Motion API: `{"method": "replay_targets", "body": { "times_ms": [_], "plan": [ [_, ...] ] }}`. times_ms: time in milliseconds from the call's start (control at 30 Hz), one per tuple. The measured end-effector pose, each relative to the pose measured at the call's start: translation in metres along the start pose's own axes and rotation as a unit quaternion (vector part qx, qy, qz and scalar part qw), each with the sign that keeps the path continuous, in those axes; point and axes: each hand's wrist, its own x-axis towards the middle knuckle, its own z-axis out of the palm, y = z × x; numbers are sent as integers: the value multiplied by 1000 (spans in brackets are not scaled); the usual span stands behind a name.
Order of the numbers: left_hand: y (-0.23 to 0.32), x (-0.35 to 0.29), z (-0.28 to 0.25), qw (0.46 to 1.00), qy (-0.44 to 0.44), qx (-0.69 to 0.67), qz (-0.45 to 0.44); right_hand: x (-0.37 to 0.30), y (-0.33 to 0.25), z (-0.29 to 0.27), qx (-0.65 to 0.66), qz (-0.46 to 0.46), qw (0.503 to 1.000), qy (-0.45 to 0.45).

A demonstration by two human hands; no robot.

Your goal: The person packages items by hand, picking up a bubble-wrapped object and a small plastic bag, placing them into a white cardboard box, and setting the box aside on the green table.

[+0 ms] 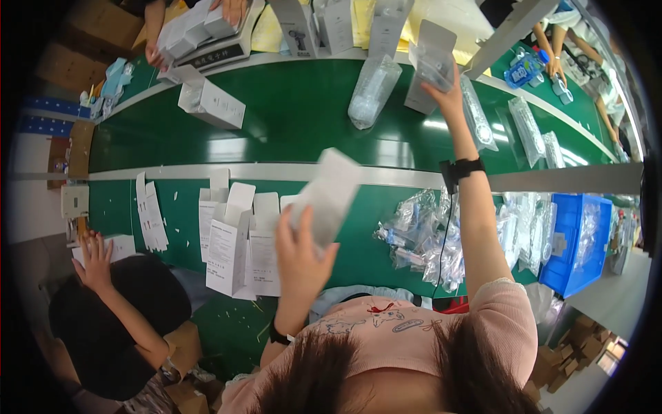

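Note:
My left hand [301,252] is wrapped round the lower end of a plain white box [329,190], which is tilted and slightly blurred. At the far side of the green conveyor, my right hand [447,93] grips a white carton [420,96] with its flap raised; something in clear plastic shows at its mouth. Beside that carton lies a bubble-wrapped item [374,93] on the left and another wrapped item [477,114] on the right. Several open white cartons [227,245] stand to the left of my left hand.
Small plastic-bagged parts [427,238] are heaped on the near table, beside a blue bin [576,241]. A white carton [210,100] lies on the conveyor at left. Flat printed cards [150,214] lie at left. Co-workers' hands are at the left, upper left and upper right.

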Motion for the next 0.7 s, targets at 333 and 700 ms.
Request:
{"method": "replay_targets", "body": {
  "times_ms": [333, 700],
  "plan": [
    [-7, 0, 111, 978, -177, 69, -88, -29, -89, 85, -362, -301, 882, 0],
    [-58, -19, 138, 962, -210, -82, -156, 26, 20, 209, -450, 241, 843, -168]
  ]
}}
